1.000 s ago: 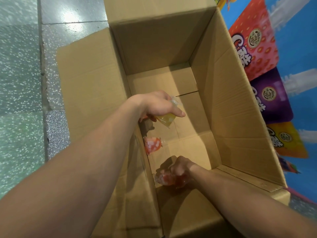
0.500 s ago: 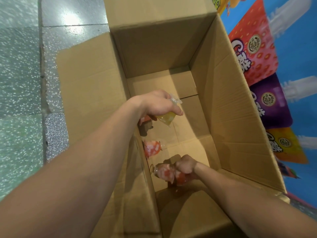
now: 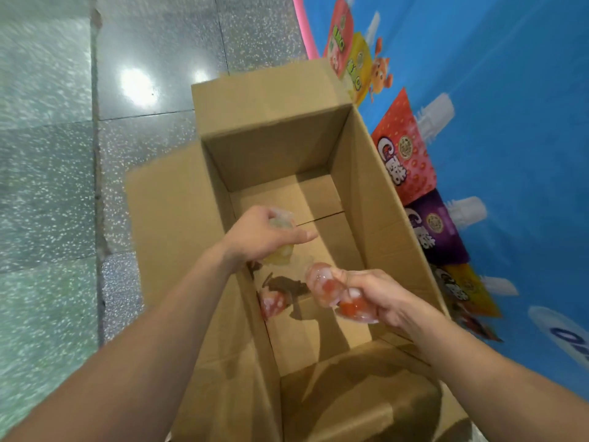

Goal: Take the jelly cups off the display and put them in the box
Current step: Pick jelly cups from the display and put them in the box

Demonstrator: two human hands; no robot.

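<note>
An open cardboard box (image 3: 357,173) stands on the floor below me. My left hand (image 3: 258,237) grips yellow jelly cups (image 3: 280,253) above the box's left side. My right hand (image 3: 373,295) holds red jelly cups (image 3: 331,291) over the box's near half, higher than the bottom. One red jelly cup (image 3: 272,303) lies on the box's bottom against the left wall. The view is blurred, so the exact number of cups in each hand is unclear.
The box's left flap (image 3: 169,224) lies open over the speckled tiled floor (image 3: 51,186). A blue printed display panel (image 3: 510,154) with red, purple and orange pouch pictures runs along the box's right side. The near flap (image 3: 366,393) folds inward.
My right hand has risen from the box's bottom with the red cups and now sits near my left hand. The camera has pulled back and tilted, showing more floor and display.
</note>
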